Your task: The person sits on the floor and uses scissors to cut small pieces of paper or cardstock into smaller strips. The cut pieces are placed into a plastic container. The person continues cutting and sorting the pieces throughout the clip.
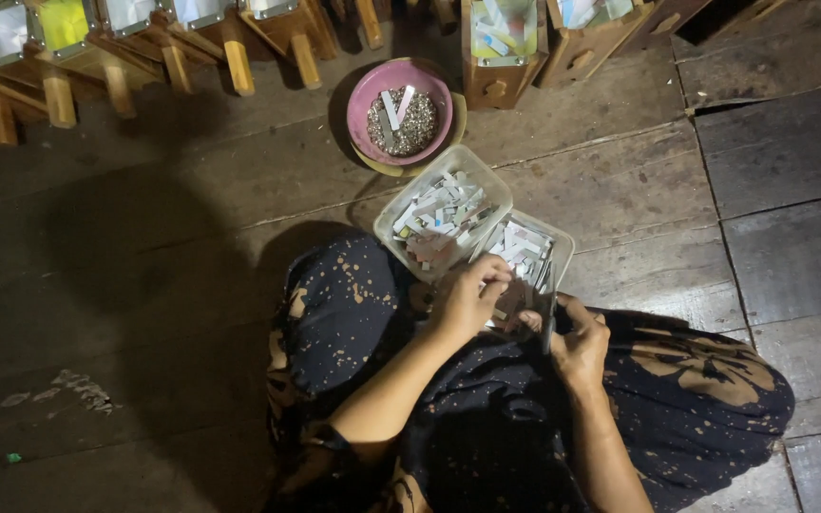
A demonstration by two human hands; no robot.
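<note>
Head view: left hand (pixel 467 302) pinches paper slips (pixel 515 249); right hand (pixel 580 344) grip clenched on tool (pixel 548 318)

clear tubs (pixel 401 204): 2 | pink bowl (pixel 365 90): 1 | hands (pixel 467 302): 2 | wooden boxes (pixel 499 90): maybe 8

Both bare forearms reach forward from the bottom of the view and converge over the person's lap (pixel 486 418), which is draped in dark spotted cloth. The left hand (pixel 470 296) sits above the lap's far edge, knuckles up, fingers curled inward and pinched together at the tips. The right hand (pixel 577 344) lies just beside it, nearer the right knee, fingers folded into a loose grip, thumb pointing toward the left hand.
</note>
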